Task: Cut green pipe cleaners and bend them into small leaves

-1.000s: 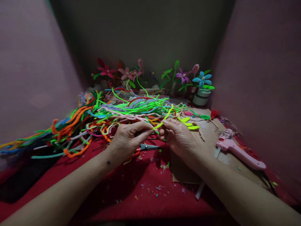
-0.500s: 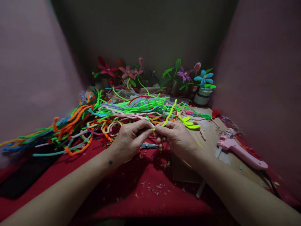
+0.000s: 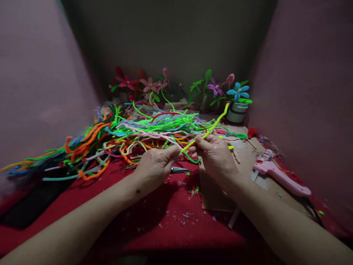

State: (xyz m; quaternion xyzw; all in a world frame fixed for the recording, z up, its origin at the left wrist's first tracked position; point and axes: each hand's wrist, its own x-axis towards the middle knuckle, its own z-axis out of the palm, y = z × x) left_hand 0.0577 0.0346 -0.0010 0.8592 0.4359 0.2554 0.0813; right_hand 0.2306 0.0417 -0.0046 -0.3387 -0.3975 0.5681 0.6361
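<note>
A yellow pipe cleaner (image 3: 214, 125) slants up and to the right between my hands in the head view. My left hand (image 3: 158, 162) pinches its lower end between thumb and fingers. Farther up, my right hand (image 3: 216, 156) grips the same pipe cleaner, its thumb lying along it. The free tip points toward the white jar (image 3: 237, 112). Under my hands, partly covered by the left one, scissors (image 3: 179, 170) lie on the red cloth (image 3: 154, 217). Behind my right hand, yellow petal-like loops are mostly hidden.
A heap of coloured pipe cleaners (image 3: 154, 127) spreads at the back and left. Pipe-cleaner flowers (image 3: 237, 91) stand along the back. A pink glue gun (image 3: 281, 175) rests on cardboard (image 3: 215, 195) at right. A dark flat object (image 3: 35, 200) lies at left.
The yellow pipe cleaner has straightened and now reaches farther up and right. My right hand has shifted slightly right, and my left hand has turned a little.
</note>
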